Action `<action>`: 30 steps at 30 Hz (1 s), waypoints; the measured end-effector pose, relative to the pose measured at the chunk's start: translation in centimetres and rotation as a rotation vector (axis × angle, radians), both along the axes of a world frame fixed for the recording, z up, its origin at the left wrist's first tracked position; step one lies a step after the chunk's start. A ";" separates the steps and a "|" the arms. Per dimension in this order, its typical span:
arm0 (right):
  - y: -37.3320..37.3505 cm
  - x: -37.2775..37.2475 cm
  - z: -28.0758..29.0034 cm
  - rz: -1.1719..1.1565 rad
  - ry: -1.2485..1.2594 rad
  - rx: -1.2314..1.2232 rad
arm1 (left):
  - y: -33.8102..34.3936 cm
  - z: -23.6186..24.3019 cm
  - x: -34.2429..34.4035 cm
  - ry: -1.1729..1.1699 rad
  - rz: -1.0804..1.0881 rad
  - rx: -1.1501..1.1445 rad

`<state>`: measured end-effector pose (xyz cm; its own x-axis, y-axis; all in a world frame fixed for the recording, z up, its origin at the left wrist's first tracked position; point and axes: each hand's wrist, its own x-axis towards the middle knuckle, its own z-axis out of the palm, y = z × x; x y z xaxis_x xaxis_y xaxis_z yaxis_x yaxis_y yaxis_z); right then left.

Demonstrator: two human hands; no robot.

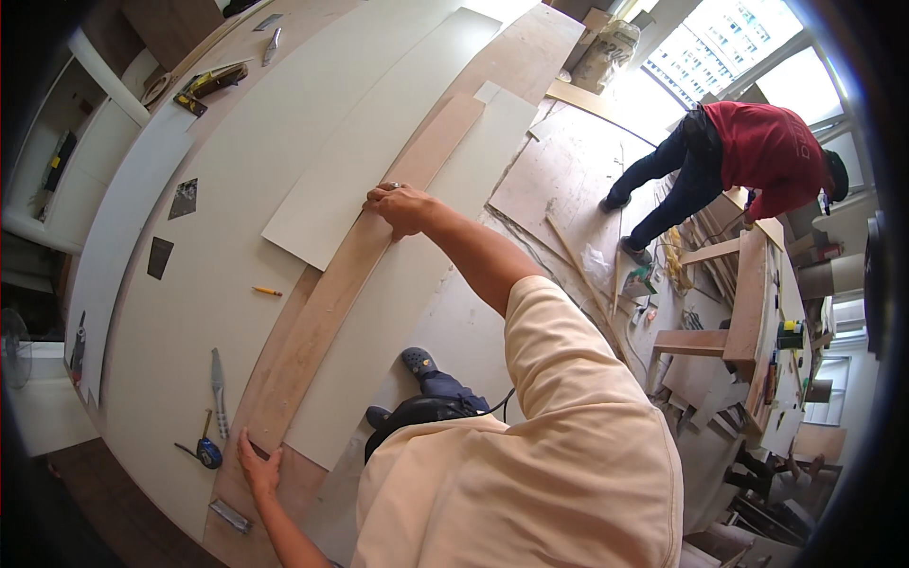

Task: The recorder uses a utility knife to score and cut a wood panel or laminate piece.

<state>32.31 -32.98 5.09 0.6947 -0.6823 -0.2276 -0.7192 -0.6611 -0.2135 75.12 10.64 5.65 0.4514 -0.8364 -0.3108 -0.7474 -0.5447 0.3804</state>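
Note:
A long pale wooden plank [331,303] lies lengthwise on the worktable, beside cream boards [369,123]. My right hand [398,206] grips it toward the far end, fingers bent over its edges. At the near end, my left hand [260,466] holds the same plank by its edge. Left of it lie a yellow pencil [267,292], a long metal bladed tool [218,388] and a blue-and-black tape measure [208,452]. A small silver item [230,516] sits near my left hand. Two small dark rectangular pieces [185,197] lie farther up on the board.
A co-worker in red [757,156] bends over a wooden workbench [739,331] at the right. Loose boards, sticks [573,251] and cords cover the floor there. Another person [786,483] works at the lower right. A yellow tool [194,95] lies at the upper left.

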 end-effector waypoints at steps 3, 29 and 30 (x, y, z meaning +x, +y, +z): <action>0.1 0.0 -0.2 -0.010 -0.006 -0.012 | 0.0 0.1 0.0 0.007 -0.004 0.001; -1.9 -0.3 -2.4 0.136 -0.180 0.021 | 1.0 -1.9 1.6 0.014 -0.059 -0.104; -1.4 -0.8 -1.7 0.118 -0.181 0.010 | 0.3 -1.2 1.3 -0.019 -0.079 -0.050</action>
